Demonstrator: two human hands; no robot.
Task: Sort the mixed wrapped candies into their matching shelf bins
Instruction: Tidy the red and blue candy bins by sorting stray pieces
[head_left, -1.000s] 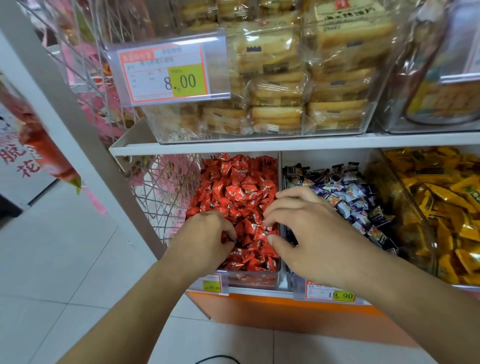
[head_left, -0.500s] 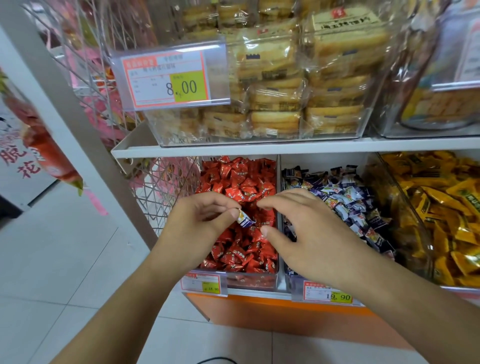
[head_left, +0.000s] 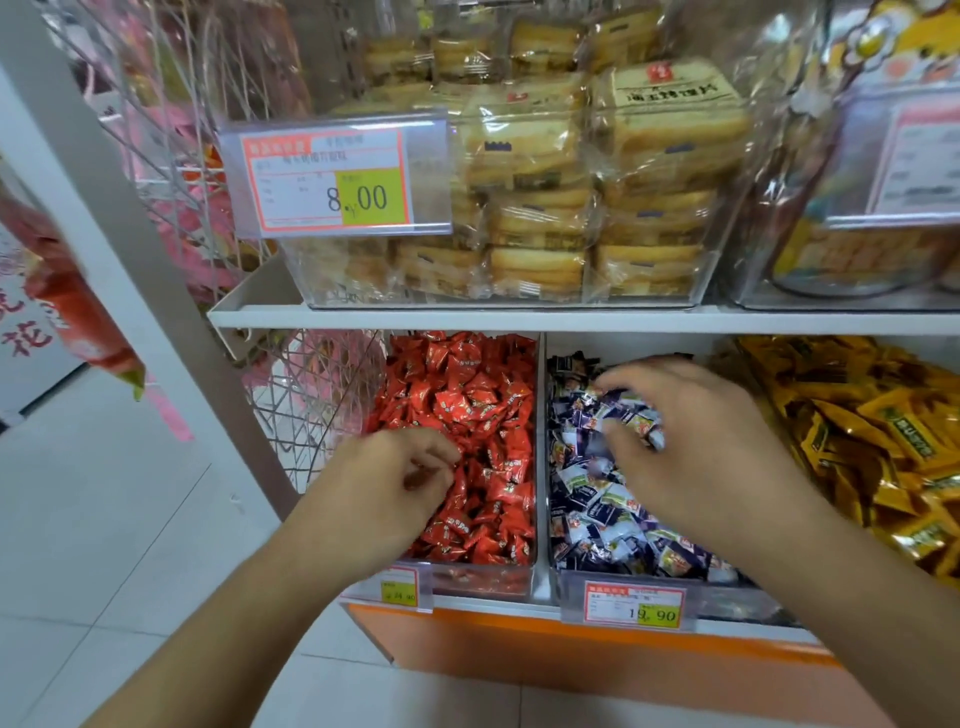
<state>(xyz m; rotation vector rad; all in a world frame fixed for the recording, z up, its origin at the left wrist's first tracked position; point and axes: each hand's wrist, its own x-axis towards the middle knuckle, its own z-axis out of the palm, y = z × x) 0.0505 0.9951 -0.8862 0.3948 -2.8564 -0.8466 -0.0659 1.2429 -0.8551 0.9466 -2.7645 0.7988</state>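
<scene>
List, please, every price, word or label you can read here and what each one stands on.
"8.00": price tag on the upper biscuit bin.
"19.90": price tag on the blue-and-white candy bin.
"花": sign at far left.
Tag on the red candy bin: partly hidden.
Wrapper print, small tag text: too blurred.

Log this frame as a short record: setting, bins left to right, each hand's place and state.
setting: shop shelf, lower row of clear bins
left bin: red candies
middle bin: blue-and-white candies
right bin: yellow candies
left hand: over the red candies, fingers curled; whether it holds anything is unclear
right hand: over the middle bin, fingertips among the candies; grip unclear, blurred
middle price tag: reads 19.90
</scene>
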